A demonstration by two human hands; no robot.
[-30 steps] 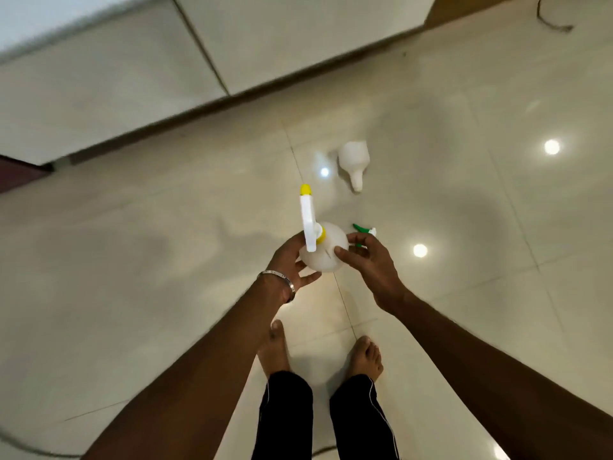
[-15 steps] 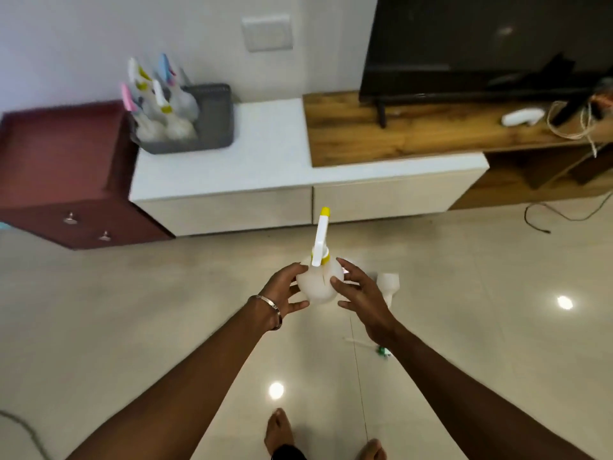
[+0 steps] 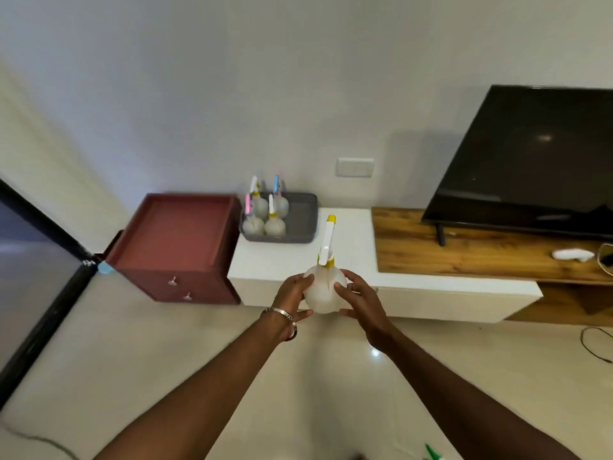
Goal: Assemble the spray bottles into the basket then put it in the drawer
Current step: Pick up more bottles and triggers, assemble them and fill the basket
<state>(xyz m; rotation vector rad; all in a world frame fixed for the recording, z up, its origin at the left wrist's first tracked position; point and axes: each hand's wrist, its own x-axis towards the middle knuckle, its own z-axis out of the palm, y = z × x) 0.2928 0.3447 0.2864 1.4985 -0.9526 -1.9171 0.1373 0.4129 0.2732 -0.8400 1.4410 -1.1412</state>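
Note:
A white spray bottle (image 3: 322, 293) with a yellow-tipped sprayer head stands upright between my hands, in front of the low white cabinet (image 3: 348, 260). My left hand (image 3: 292, 302) grips its left side and my right hand (image 3: 361, 302) its right side. On the cabinet's left end sits a grey basket (image 3: 300, 220) holding several assembled spray bottles (image 3: 265, 217) with pink, blue and yellow tips. A green sprayer head (image 3: 431, 454) lies on the floor at the bottom edge.
A dark red drawer unit (image 3: 179, 247) with two knobs stands left of the cabinet. A television (image 3: 530, 161) sits on a wooden shelf (image 3: 481, 250) to the right, with a white remote (image 3: 572, 254). Cables trail on the tiled floor at right.
My view has risen from the floor to the wall and cabinet. Both hands have carried the bottle up and toward the cabinet; the loose bottle on the floor has dropped out of view.

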